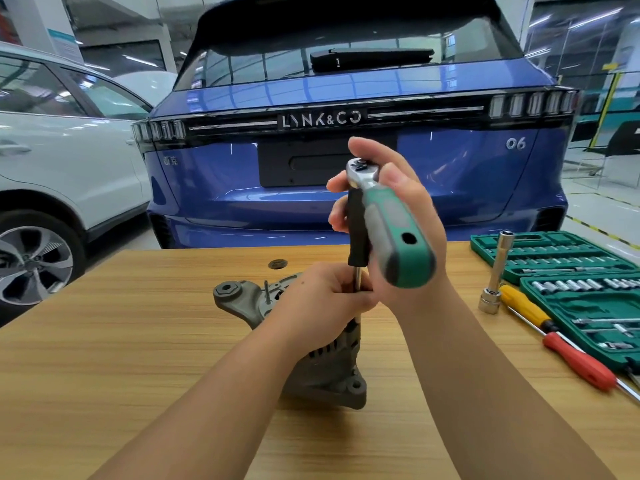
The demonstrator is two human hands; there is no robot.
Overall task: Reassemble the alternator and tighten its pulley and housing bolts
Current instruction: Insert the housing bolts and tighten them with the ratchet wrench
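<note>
A grey alternator stands on the wooden table, its mounting ear sticking out to the left. A ratchet wrench with a green and grey handle sits on a vertical extension bar that runs down into the alternator's top. My right hand grips the ratchet at its head, handle pointing toward me. My left hand rests on the alternator and pinches the extension bar's lower shaft. The socket end and the bolt are hidden under my left hand.
An open green socket set case lies at the right, with a long socket leaning on it. A yellow-handled screwdriver and a red-handled screwdriver lie beside it. A blue car stands behind the table, and a white car at the left.
</note>
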